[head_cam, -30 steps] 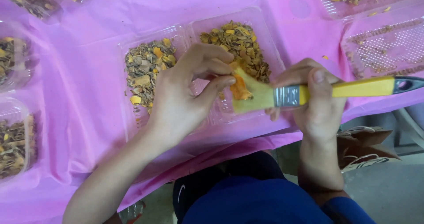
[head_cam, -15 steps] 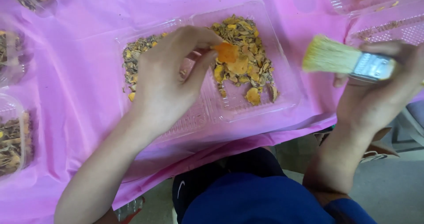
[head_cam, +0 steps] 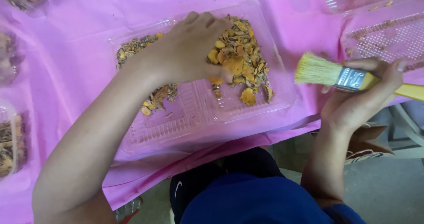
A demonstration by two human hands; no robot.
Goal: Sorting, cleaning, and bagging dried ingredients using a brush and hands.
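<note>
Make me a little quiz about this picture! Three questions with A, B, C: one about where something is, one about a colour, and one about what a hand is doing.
1. Where is the left hand?
A. In the clear tray, on the orange pieces
B. Under the table
C. On the blue clothes

2. What colour is the table cover?
A. Green
B. Pink
C. White

3. What is the right hand doing?
A. Lying flat and empty
B. Pinching an orange piece
C. Gripping a brush beside the tray

Answers:
1. A, the fingers rest on the heap in the tray's right compartment.
2. B, the sheet is pink all around the trays.
3. C, the fingers wrap the metal band and yellow handle, with the pale bristles pointing towards the tray and not touching it.
</note>
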